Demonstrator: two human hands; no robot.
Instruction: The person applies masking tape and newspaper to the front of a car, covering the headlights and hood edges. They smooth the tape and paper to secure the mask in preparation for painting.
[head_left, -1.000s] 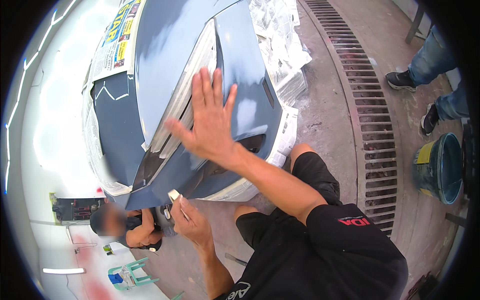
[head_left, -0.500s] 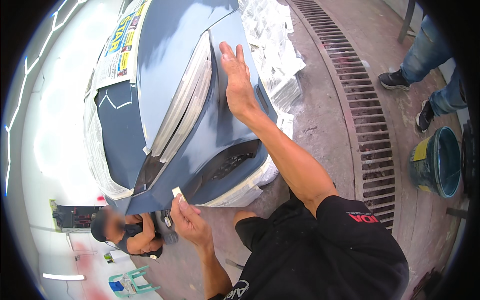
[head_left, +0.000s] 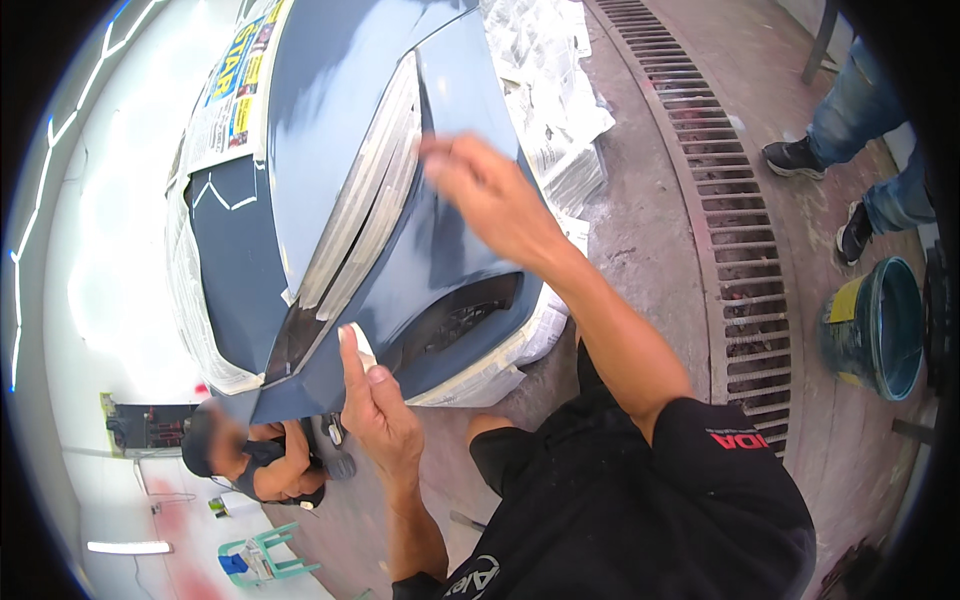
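My left hand [head_left: 383,420] is closed on a small off-white block [head_left: 363,346], held between thumb and fingers just off the lower corner of the bumper [head_left: 430,275]. It may be a roll of tape seen edge-on; I cannot tell. My right hand [head_left: 495,200] hovers at or touches the outer edge of the headlight [head_left: 365,205], which is covered with strips of masking tape. Motion smears its fingertips, so whether they hold anything is unclear. Grey-blue primer coats the bumper and the hood [head_left: 330,90].
Masking newspaper [head_left: 225,110] edges the hood, and white sheeting [head_left: 545,90] lies beyond the fender. A metal drain grate [head_left: 705,180] crosses the floor. On the right are a bucket [head_left: 872,325] and a person's legs [head_left: 850,110]. Another person [head_left: 265,465] crouches lower left near a green stool [head_left: 265,555].
My right hand has left the flat panel and moved left to the headlight's edge, its fingers now more bent. My left hand has risen slightly, with its index finger extended along the block.
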